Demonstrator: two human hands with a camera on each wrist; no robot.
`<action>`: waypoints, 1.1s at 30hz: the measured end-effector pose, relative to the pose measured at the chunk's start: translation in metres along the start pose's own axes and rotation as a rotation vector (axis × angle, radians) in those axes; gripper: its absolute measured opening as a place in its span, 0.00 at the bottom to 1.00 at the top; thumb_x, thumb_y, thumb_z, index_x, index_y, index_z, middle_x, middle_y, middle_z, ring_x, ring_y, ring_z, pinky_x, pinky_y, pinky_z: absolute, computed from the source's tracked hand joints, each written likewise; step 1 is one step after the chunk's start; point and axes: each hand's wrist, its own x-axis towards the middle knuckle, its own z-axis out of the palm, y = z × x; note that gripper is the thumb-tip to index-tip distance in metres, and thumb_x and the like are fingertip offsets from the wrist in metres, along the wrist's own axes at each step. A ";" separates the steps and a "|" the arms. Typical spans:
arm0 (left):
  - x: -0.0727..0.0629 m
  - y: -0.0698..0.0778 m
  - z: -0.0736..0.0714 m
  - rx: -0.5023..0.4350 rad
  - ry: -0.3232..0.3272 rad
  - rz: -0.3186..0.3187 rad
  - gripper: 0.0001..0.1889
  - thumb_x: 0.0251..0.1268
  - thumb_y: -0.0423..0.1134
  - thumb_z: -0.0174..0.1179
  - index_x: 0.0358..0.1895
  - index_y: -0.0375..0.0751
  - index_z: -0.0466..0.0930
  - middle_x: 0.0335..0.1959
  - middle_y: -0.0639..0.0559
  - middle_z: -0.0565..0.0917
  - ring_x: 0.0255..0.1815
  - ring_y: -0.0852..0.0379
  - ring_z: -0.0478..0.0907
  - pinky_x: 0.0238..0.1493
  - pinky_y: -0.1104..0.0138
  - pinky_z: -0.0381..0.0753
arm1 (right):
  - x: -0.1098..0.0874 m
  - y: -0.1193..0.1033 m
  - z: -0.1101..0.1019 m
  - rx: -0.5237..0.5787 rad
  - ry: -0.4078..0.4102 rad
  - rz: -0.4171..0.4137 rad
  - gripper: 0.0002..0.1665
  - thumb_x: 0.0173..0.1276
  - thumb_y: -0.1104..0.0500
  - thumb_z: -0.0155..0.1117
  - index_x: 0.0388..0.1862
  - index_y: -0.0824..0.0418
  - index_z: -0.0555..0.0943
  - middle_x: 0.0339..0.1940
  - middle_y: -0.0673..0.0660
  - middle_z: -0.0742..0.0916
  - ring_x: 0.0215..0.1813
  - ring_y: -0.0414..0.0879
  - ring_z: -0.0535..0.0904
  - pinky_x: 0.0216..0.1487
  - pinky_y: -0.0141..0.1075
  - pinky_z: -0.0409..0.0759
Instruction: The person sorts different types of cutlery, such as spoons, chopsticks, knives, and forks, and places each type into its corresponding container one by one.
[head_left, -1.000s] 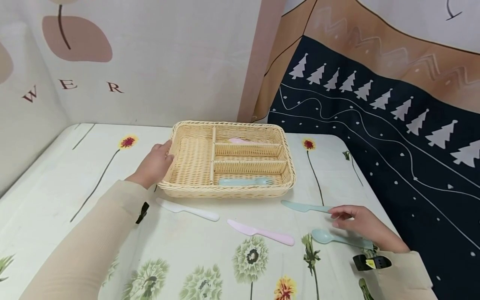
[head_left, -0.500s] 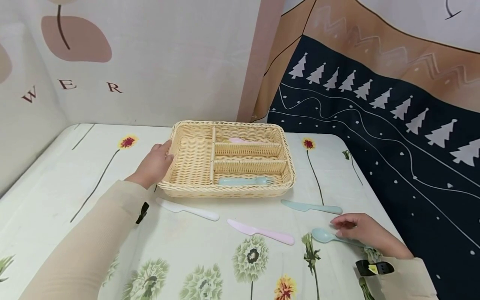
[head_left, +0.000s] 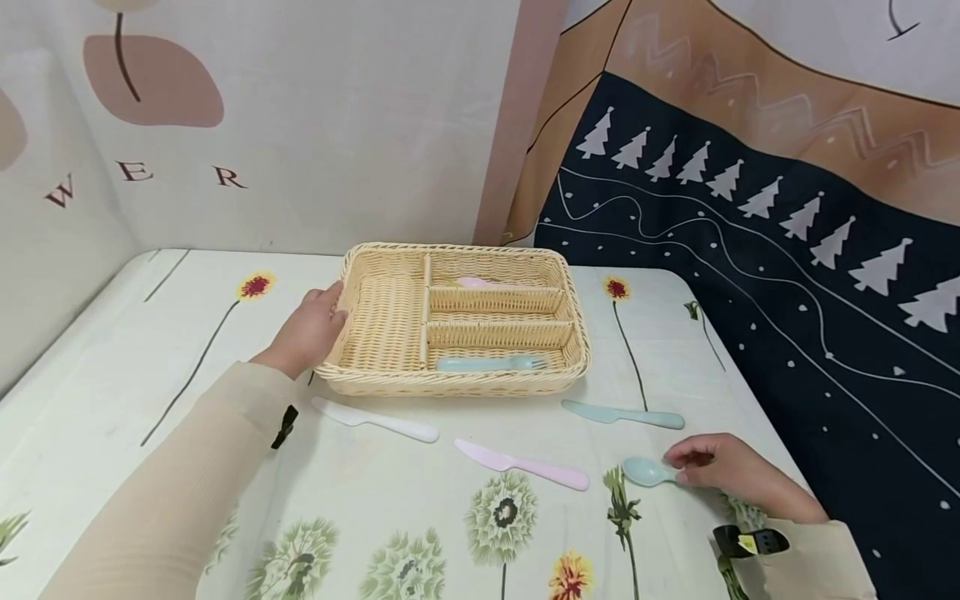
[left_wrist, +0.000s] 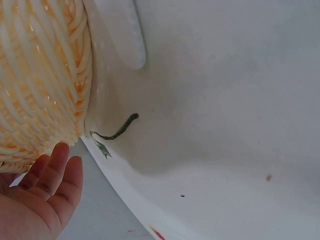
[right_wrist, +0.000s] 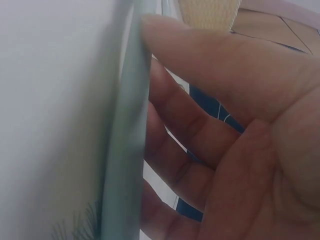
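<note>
In the head view, my left hand (head_left: 303, 329) holds the left rim of a wicker cutlery basket (head_left: 457, 385), thumb over the edge. The left wrist view has its fingers (left_wrist: 69, 187) against the outer wall of the basket (left_wrist: 42, 75). Over at the right, my right hand (head_left: 731, 471) is at a pale teal spoon (head_left: 647, 472) and covers much of its handle. Close up, the thumb lies on the spoon handle (right_wrist: 127, 125) and the other fingertips meet its far side. A teal knife (head_left: 622, 414) lies just beyond this hand.
A white knife (head_left: 378, 419) and a pink knife (head_left: 521, 462) lie in front of the basket on the flowered tablecloth (head_left: 352, 508). Inside the basket, a light blue fork (head_left: 491, 363) occupies the front compartment, and a pink utensil (head_left: 480, 282) the back one. Fabric walls enclose the table behind.
My right hand has left the teal knife's handle and come down toward me onto the spoon's handle. The left hand and the basket have stayed in place.
</note>
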 end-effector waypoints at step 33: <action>-0.001 0.001 0.000 -0.005 0.008 0.014 0.30 0.79 0.38 0.35 0.76 0.30 0.38 0.68 0.25 0.55 0.69 0.31 0.57 0.69 0.43 0.58 | 0.003 -0.019 0.004 -0.118 0.048 0.004 0.14 0.59 0.66 0.69 0.45 0.65 0.84 0.40 0.54 0.84 0.40 0.46 0.76 0.34 0.31 0.77</action>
